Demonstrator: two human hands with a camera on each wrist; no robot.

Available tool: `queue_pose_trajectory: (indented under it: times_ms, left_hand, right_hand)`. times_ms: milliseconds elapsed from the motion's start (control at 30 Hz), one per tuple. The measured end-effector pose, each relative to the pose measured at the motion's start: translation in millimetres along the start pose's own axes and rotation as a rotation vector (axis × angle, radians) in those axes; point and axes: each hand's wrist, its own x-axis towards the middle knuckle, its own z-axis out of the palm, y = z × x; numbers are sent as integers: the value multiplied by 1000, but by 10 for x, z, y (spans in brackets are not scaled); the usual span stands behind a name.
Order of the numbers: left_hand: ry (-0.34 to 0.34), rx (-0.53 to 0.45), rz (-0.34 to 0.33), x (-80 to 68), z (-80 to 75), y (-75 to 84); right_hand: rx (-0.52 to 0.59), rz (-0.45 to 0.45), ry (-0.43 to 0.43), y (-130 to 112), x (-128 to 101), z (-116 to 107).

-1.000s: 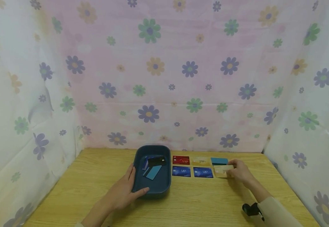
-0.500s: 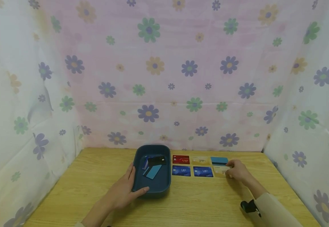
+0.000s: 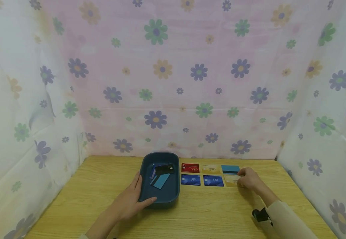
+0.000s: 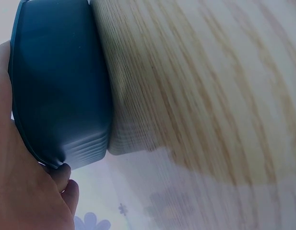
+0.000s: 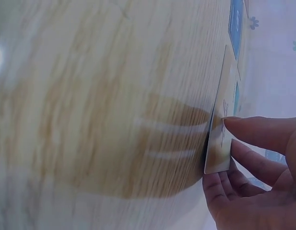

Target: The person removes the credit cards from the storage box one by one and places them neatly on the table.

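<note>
In the head view, my left hand [image 3: 129, 200] grips the near left side of a dark blue plastic tray [image 3: 176, 197], thumb at the front rim and fingers along the left wall. A black card [image 3: 163, 169], a light blue card [image 3: 162, 181] and a partly covered dark blue card lie in it. On the right, my right hand [image 3: 252, 182] pinches the right end of a gold card [image 3: 231, 180], low at the table. The right wrist view shows the thumb on the face of this gold card [image 5: 219, 134], with fingers at its edge.
Right of the tray, a red VIP card [image 3: 190, 168], another gold card [image 3: 211, 169] and a blue striped card [image 3: 230, 169] form the back row. Two blue VIP cards [image 3: 191, 180] lie in front. A flowered cloth [image 3: 179, 99] encloses the wooden table [image 3: 209, 212].
The gold card in my right hand has moved slightly back and left, coming down in line with the front row. My left hand and the tray have stayed put.
</note>
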Motion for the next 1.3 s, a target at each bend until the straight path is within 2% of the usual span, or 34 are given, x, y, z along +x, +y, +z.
queue_pose_trajectory:
  times_ms: [700,800,967,1033,1133,1300]
  left_hand:
    - [-2,9,-5,7,8,-20]
    - [-4,11,2,13,33,-27]
    - [-4,3,8,4,47,-30]
    - [-4,0,2,-2,40,-24]
    - [-3,2,-2,0,33,-23]
    - [0,10,-3,7,33,-37]
  right_hand:
    - [-73,-27,4,-33,11,-7]
    - [-115,-76,20,-55,0,-17]
    - [-184,-229,50,-206,-21,-20]
    - [-180,-286,42,-305,-24,-9]
    - [-157,-330,21,-467,-39,30]
    - [-125,-356,-19,-730,-75,134]
